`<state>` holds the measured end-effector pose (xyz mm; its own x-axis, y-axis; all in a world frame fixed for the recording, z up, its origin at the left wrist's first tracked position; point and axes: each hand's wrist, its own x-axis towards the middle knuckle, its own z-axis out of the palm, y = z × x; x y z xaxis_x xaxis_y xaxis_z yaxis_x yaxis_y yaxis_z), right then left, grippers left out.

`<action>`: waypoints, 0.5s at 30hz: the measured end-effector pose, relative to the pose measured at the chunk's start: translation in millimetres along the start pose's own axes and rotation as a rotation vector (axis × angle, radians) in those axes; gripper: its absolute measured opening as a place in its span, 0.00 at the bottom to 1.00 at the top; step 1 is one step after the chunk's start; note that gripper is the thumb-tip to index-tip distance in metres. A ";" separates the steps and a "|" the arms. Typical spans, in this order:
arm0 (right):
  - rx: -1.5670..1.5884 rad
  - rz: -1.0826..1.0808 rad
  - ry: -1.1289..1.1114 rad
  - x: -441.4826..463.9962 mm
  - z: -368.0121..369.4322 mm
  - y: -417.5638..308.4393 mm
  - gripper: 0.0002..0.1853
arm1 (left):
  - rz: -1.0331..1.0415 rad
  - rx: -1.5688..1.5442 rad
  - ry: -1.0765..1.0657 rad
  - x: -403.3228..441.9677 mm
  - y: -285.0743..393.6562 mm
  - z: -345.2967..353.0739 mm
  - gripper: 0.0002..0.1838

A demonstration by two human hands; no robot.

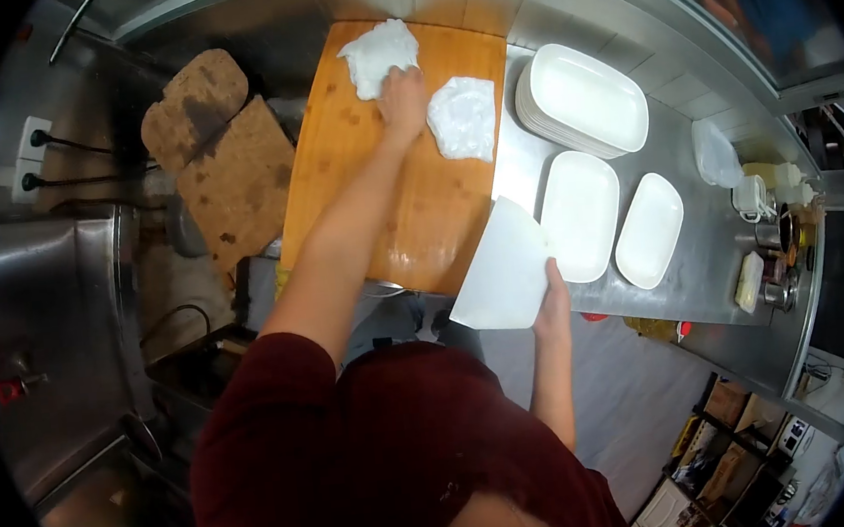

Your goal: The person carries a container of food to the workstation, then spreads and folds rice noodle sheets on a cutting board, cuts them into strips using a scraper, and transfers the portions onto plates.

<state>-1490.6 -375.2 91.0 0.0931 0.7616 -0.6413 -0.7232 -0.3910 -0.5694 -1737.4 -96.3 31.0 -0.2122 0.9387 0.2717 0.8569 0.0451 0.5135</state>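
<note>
- My left hand (403,104) has its fingers bent onto a crumpled white bundle (379,56) at the wooden board's (409,234) far edge; I can't tell whether I'm pinching or just pressing it.
- My right hand (552,304) grips a thin white sheet (503,271) by its edge, probably leaving its broad face unobstructed.
- The sheet slants over the board's near right corner.
- Another white bundle (463,119) lies flattened just beside, apart from the first, perhaps so each lifts separately.
- On the steel bench (707,254), stacked white dishes (588,98) likely save room.
</note>
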 end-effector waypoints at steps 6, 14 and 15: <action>0.002 -0.002 0.012 0.7 -5.4 5.3 0.25 | 0.310 0.000 -0.092 -19.7 16.8 -35.7 0.11; -0.169 -0.370 0.220 6.5 -37.8 -77.9 0.24 | 0.329 0.013 -0.062 -9.5 14.3 -26.9 0.21; -0.253 -0.422 0.194 6.7 -43.1 -91.0 0.24 | 0.450 -0.019 -0.086 -21.4 20.4 -30.5 0.20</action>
<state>-1394.7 -356.8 116.4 0.4828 0.7792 -0.3996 -0.4101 -0.2020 -0.8894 -1729.7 -125.9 60.4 0.2193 0.8885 0.4032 0.8461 -0.3789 0.3749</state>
